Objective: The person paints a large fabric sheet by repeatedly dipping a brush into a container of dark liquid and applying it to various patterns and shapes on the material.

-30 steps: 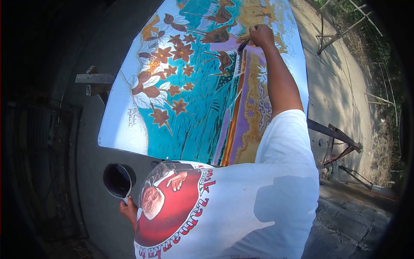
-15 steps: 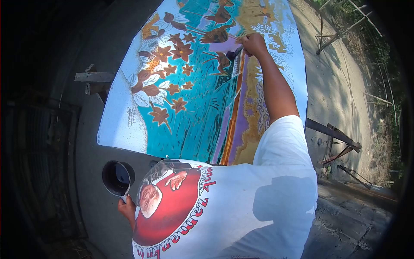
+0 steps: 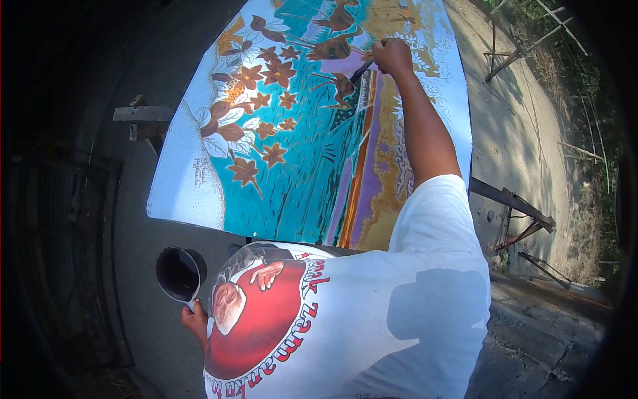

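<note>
Teal, ochre and purple cover the painted panel (image 3: 279,193), its near edge hidden by the white shirt (image 3: 372,299), its ochre side crossed by the right forearm (image 3: 432,126). Timber supports (image 3: 143,114) stand beside the left edge. I record the dark pot (image 3: 201,266) outside the panel, the left hand (image 3: 195,321) closed round its handle. The brush (image 3: 362,69) is pinched in the right hand (image 3: 393,56), fingers together; its tip has shifted beside the lowest bird figure (image 3: 343,88), leaving, I judge, little margin for stray colour

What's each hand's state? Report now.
Left hand: closed on the handle of a dark pot.
Right hand: closed, holding a brush.
</note>
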Demonstrator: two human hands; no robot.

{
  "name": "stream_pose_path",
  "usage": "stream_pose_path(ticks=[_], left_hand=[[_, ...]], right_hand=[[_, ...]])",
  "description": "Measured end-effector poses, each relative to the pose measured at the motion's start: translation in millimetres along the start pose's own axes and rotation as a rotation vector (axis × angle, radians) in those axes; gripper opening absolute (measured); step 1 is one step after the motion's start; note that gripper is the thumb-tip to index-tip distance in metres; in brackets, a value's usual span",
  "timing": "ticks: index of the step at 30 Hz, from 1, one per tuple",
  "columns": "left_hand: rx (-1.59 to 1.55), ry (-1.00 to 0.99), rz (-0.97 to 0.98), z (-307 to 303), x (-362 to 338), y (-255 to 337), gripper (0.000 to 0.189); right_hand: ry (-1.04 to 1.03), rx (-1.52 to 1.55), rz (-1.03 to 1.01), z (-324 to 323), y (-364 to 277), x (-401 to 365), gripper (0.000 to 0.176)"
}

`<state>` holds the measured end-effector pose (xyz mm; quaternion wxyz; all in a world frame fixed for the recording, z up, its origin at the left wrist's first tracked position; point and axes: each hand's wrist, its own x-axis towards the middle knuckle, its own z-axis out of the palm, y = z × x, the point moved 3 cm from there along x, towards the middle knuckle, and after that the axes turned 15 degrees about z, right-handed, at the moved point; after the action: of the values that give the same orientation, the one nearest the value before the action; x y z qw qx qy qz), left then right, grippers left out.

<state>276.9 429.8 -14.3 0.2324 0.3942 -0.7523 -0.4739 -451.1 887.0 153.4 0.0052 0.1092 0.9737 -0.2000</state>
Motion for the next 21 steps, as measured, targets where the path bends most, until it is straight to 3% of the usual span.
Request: stream_pose_path(ticks=[2,3,8,10,14,18,20,21], left_hand=[[-0.042,-0.006,-0.045,-0.6,-2.8,-1.2,0.02],[-0.042,-0.009,-0.045,-0.7,-2.9,-4.0,0.02],[-0.067,-0.005,-0.007,-0.9,-3.2,-4.6,0.019],[-0.057,0.007,-0.02,-2.2,-4.6,-9.5,0.018],[-0.082,0.025,0.004,1.0,-2.6,-10.4,0.016],[-0.118,0.007,-0.012,-0.3,-1.0,-10.1,0.014],[-0.041,0.008,-0.029,-0.9,-1.6,-1.5,0.013],[-0.039,0.002,-0.029,-1.3,-1.2,-4.8,0.013]], right_hand=[[0.096,0.227,-0.016,12.2,13.5,8.7,0.041],[0.005,0.288,-0.002,15.9,14.2,1.4,0.04],[-0.041,0.077,0.043,0.0,13.8,-7.4,0.037],[0.208,0.062,0.013,-15.9,10.6,-10.7,0.045],[0.15,0.285,0.021,12.7,36.5,7.3,0.041],[0.047,0.141,0.067,0.3,22.3,-22.6,0.042],[0.253,0.084,-0.008,-5.1,23.2,-15.4,0.043],[0.254,0.082,-0.002,-3.9,25.5,-17.5,0.043]])
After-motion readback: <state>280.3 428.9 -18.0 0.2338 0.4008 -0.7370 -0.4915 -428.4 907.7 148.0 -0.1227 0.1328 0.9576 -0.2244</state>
